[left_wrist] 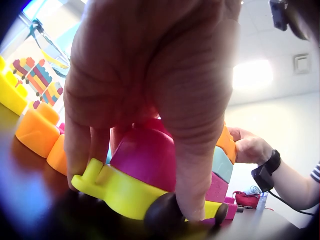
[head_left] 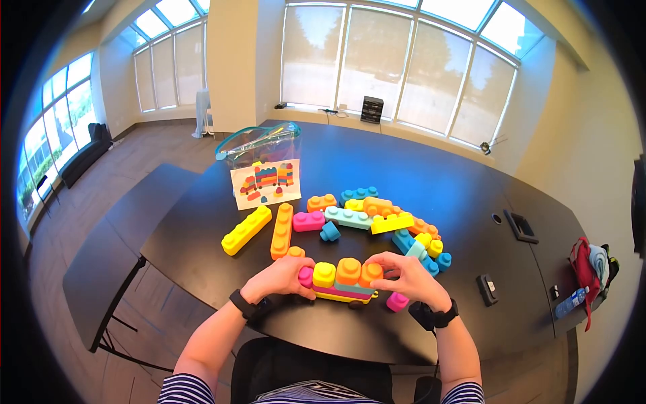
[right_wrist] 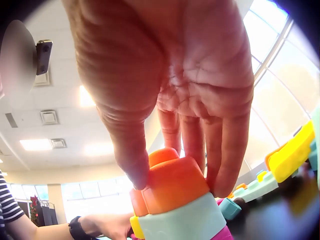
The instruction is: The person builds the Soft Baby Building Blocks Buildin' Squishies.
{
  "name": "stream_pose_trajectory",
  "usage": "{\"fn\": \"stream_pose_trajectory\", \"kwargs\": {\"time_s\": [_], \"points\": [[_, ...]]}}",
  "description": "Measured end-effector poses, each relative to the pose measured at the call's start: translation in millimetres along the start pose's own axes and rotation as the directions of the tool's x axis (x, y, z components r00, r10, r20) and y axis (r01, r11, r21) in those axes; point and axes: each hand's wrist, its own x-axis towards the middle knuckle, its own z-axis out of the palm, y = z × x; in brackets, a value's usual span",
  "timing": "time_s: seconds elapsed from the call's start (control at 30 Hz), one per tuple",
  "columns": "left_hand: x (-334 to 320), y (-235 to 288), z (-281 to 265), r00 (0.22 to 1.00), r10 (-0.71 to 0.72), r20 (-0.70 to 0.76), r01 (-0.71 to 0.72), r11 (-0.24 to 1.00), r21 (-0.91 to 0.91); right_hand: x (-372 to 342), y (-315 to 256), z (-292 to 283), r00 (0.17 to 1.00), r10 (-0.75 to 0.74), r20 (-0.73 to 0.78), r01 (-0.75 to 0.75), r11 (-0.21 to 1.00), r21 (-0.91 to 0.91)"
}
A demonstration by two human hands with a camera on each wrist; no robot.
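i'm holding the car (head_left: 336, 293) on the near table (head_left: 397, 338), left hand (head_left: 281, 275) gripping its left end, right hand (head_left: 412, 277) pinching an orange block (head_left: 371, 272); uneven pressing could be rolling the wheels (left_wrist: 165, 214), loosening that block.

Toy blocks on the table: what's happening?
A person's left hand grips the magenta end of a wheeled block build. Their right hand pinches an orange block atop its other end. Loose blocks and a picture card lie beyond.
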Motion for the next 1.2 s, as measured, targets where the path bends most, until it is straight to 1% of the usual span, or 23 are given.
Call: {"fn": "stream_pose_trajectory", "kwargs": {"time_s": [0.03,0.07,0.17,0.2,0.23,0.3,0.33,0.37,0.43,0.5,0.53,0.57,0.6,0.63,0.7,0.8,0.83,0.87,0.97,1.0,1.1,1.13,1.2], "points": [[2.3,2.5,0.3,1.000,-0.016,-0.002,0.016,1.000,0.009,0.2,-0.3,-1.5,1.000,-0.007,0.019,0.007,1.000,-0.007],[4.4,4.3,0.8,1.000,-0.031,-0.003,0.031,0.999,0.017,0.4,-3.4,-3.6,0.999,0.017,0.049,-0.017,1.000,-0.003],[6.7,1.0,3.9,1.000,-0.008,-0.022,0.009,1.000,0.030,5.7,-11.6,-20.6,0.983,0.091,0.161,-0.093,0.996,0.005],[5.8,-0.2,4.3,1.000,-0.008,-0.020,0.009,1.000,0.008,10.5,-2.6,-27.5,0.988,0.078,0.135,-0.083,0.996,0.039],[4.5,0.9,3.5,1.000,-0.020,-0.013,0.020,0.999,0.037,18.1,-2.6,-34.6,0.996,0.064,0.067,-0.064,0.998,-0.008],[-0.3,7.0,-1.0,0.999,-0.044,-0.002,0.044,0.994,0.097,43.7,7.5,-50.7,1.000,0.027,-0.013,-0.028,0.997,-0.076],[-2.0,8.6,-3.2,0.998,-0.065,0.021,0.062,0.989,0.132,59.7,13.1,-55.3,0.998,-0.030,-0.056,0.020,0.987,-0.159],[-4.7,10.5,-5.7,0.997,-0.069,0.026,0.064,0.984,0.167,74.9,3.5,-61.4,0.997,-0.055,-0.056,0.033,0.938,-0.346],[-9.4,5.9,-5.8,0.998,-0.058,0.020,0.053,0.977,0.208,116.6,24.8,-67.2,0.997,-0.062,0.040,0.072,0.938,-0.340],[-15.7,6.1,-7.5,0.998,-0.059,0.006,0.057,0.975,0.213,155.0,31.1,-58.8,0.989,-0.088,0.118,0.133,0.876,-0.464],[-18.6,9.5,-10.6,0.996,-0.084,0.017,0.079,0.974,0.215,177.4,40.2,-52.8,0.982,-0.056,0.178,0.138,0.859,-0.494],[-20.6,11.0,-12.5,0.993,-0.111,0.030,0.102,0.971,0.215,198.6,50.8,-42.8,0.975,-0.063,0.212,0.168,0.836,-0.522],[-23.0,6.9,-9.5,0.995,-0.098,0.002,0.095,0.972,0.215,220.0,58.1,-30.2,0.971,-0.049,0.235,0.172,0.827,-0.536],[-24.0,9.4,-10.4,0.992,-0.130,0.011,0.124,0.965,0.232,240.2,63.2,-17.0,0.965,-0.035,0.259,0.177,0.817,-0.549],[-25.4,6.8,-8.5,0.990,-0.139,0.005,0.134,0.964,0.231,272.7,68.9,6.1,0.958,0.008,0.287,0.154,0.830,-0.536],[-25.7,2.5,-5.0,0.989,-0.148,0.006,0.143,0.964,0.223,305.0,72.6,33.7,0.945,0.144,0.293,0.043,0.834,-0.550],[-26.4,1.6,-4.1,0.987,-0.159,0.006,0.154,0.963,0.220,311.6,72.9,39.2,0.935,0.192,0.298,0.006,0.832,-0.555],[-27.5,-0.9,-3.6,0.990,-0.138,-0.010,0.137,0.973,0.185,315.2,74.8,43.6,0.935,0.211,0.284,-0.017,0.830,-0.558],[-30.6,-3.7,-3.5,0.991,-0.129,-0.025,0.131,0.982,0.138,326.6,81.9,40.9,0.863,0.262,0.431,0.022,0.834,-0.551],[-31.7,-4.6,-3.5,0.991,-0.132,-0.028,0.135,0.981,0.138,328.6,81.4,39.1,0.810,0.310,0.498,0.015,0.838,-0.546],[-34.1,-5.6,-5.2,0.990,-0.138,-0.035,0.142,0.980,0.139,319.4,80.8,46.1,0.780,0.352,0.517,0.079,0.764,-0.640],[-36.3,-5.1,-8.0,0.989,-0.143,-0.033,0.146,0.979,0.139,304.9,68.7,47.9,0.824,0.329,0.462,0.071,0.748,-0.660],[-40.6,-6.9,-10.6,0.988,-0.148,-0.037,0.152,0.978,0.140,292.6,66.7,43.8,0.795,0.313,0.519,0.149,0.729,-0.668]]}}
